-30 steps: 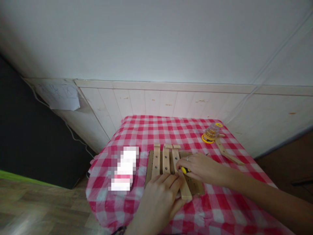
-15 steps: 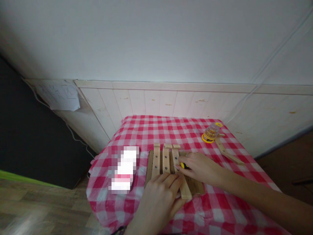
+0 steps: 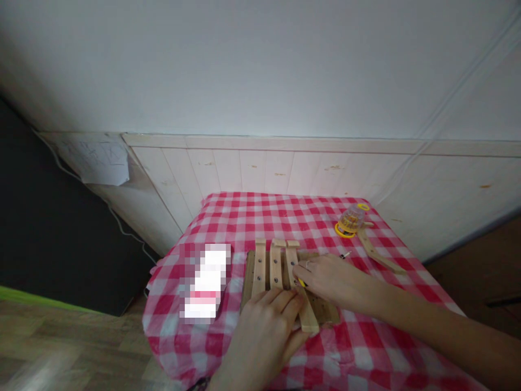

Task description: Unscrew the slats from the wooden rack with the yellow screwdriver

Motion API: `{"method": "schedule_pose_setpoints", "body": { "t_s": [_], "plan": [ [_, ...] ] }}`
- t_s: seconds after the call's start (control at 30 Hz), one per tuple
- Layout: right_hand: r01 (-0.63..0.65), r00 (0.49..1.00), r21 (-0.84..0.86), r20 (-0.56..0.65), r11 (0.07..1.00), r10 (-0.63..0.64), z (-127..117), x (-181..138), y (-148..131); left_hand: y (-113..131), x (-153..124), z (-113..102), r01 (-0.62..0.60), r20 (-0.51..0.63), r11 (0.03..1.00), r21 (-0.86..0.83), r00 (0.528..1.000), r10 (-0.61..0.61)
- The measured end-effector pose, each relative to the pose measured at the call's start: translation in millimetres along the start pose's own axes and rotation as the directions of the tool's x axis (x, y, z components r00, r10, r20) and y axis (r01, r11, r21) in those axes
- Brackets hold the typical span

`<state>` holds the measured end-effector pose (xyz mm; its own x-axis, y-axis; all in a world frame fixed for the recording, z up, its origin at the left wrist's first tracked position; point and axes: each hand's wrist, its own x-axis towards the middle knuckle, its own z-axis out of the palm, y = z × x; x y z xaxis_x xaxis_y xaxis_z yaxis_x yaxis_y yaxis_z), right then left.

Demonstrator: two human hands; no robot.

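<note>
My right hand [image 3: 319,274] is closed around a small screwdriver [image 3: 302,282], whose yellow part shows below the fingers. A thin dark and silver piece [image 3: 345,254] sticks out past the back of that hand, roughly in line with the yellow part. Under the fingertips is the rightmost wooden strip [image 3: 310,320], lying slanted on a wooden board [image 3: 331,312]. My left hand [image 3: 271,312] is laid across the strips' lower parts, fingers curled onto the slanted strip. Two more strips, the left one [image 3: 259,269] and the middle one [image 3: 275,269], each show two dark screws.
A clear container with yellow rims [image 3: 350,221] stands at the back right. Beside it lies an angled wooden piece [image 3: 376,252]. A blurred-out flat object [image 3: 207,279] lies left of the board. Red-and-white checked cloth [image 3: 260,209] covers the table, which meets a panelled wall [image 3: 264,168].
My right hand has turned over the screwdriver; less yellow shows now, and the dark and silver piece has appeared behind the hand. The left hand stays on the strips.
</note>
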<state>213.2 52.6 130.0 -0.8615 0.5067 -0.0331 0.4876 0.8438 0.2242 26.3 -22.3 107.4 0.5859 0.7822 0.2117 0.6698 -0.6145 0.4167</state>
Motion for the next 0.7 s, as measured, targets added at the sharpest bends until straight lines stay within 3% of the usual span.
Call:
{"method": "schedule_pose_setpoints", "body": {
  "t_s": [0.27,0.57,0.7],
  "plan": [
    [0.108,0.993,-0.009,-0.048,0.994,-0.108,4.4,-0.5,3.0,0.3,-1.7,-0.1,-0.003,-0.034,1.000,-0.028,0.999,0.002],
    [0.091,0.996,0.043,-0.019,0.995,-0.091,0.6,-2.7,4.8,1.1,-1.8,-0.2,0.020,-0.005,1.000,-0.024,1.000,-0.020],
    [-0.043,0.999,0.208,-0.001,0.977,0.044,-3.3,-2.9,4.3,1.0,-1.8,-0.7,0.008,-0.015,1.000,-0.030,1.000,-0.009]
  ]
}}
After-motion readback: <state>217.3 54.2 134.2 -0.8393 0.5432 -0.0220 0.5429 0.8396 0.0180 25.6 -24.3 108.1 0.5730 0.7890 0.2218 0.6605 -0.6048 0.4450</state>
